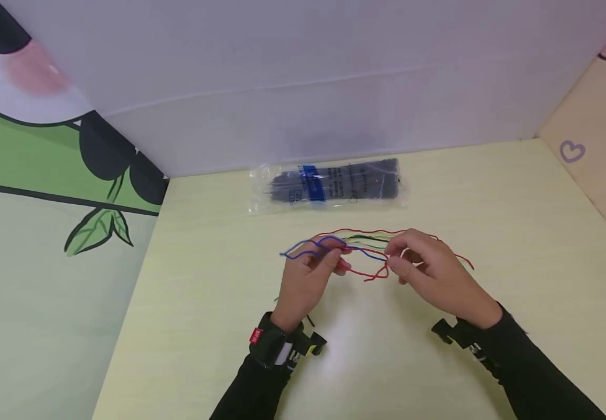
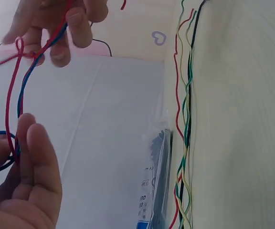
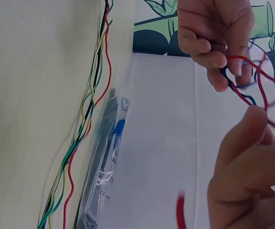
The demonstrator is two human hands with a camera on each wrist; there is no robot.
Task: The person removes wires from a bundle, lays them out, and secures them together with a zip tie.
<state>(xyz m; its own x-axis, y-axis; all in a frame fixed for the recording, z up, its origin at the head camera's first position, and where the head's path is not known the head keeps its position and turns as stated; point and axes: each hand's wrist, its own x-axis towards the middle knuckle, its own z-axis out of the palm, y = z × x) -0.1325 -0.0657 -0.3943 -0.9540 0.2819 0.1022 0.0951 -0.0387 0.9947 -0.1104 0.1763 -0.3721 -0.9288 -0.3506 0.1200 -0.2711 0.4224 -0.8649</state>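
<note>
My left hand point(image 1: 303, 286) pinches a thin blue cord point(image 1: 294, 256) and a red cord point(image 1: 360, 272) between thumb and fingers. Blue loops stand out to the left of its fingertips. To the right, my right hand point(image 1: 434, 277) holds the other stretch of these cords with thumb and fingers. The red and blue strands run side by side between the hands, as the left wrist view shows. A small red loop point(image 2: 19, 45) with a loose end sits by the right fingertips. Exactly where the right fingers grip is partly hidden.
Behind the hands, a bundle of loose strands point(image 2: 185, 114) in red, green, yellow and black lies across the table point(image 1: 219, 280). A clear plastic bag point(image 1: 339, 182) of dark thin strips lies near the back wall point(image 1: 303, 128). Wrist cameras sit on both forearms.
</note>
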